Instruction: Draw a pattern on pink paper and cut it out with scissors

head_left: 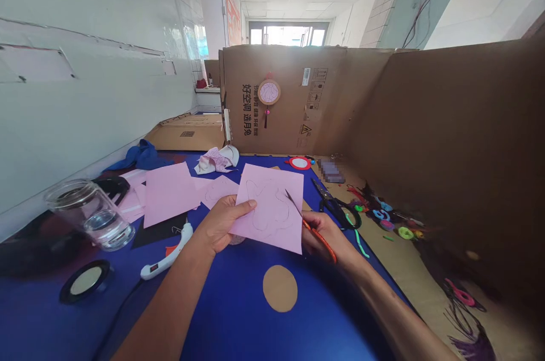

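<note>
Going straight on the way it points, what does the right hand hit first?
Probably the pink paper sheet held by the left hand: the dark-bladed, orange-handled scissors in the right hand overlap its edge, though depth is unclear.

Pencil-outlined pink paper (268, 208), orange-handled scissors (319, 239) at its edge

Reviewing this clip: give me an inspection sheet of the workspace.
Surface: blue table covering.
Job's things: left hand grips a pink paper sheet with a drawn outline; right hand holds orange-handled scissors, blades at the sheet's edge.
Clutter: loose pink sheets, glass jar, blue cloth, black-handled scissors, foam scraps.
Cables: dark cable from a white glue gun.
Surroundings: cardboard partition, tiled wall.
</note>
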A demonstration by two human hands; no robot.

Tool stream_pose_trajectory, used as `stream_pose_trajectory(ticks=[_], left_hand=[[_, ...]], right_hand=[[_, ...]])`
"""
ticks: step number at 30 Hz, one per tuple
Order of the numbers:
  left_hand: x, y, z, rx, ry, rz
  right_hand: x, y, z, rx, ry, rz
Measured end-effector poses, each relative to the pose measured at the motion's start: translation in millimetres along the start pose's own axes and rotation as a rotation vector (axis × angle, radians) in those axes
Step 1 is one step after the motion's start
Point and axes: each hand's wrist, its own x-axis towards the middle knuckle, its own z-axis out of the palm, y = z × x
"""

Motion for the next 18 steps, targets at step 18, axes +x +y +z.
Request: stream_pose_trajectory(ticks=[18], left_hand=[[13, -5, -9.0, 0.041, 0.063, 0.134]], right_hand=[[4, 9, -10, 0.349, 0.319, -0.015]])
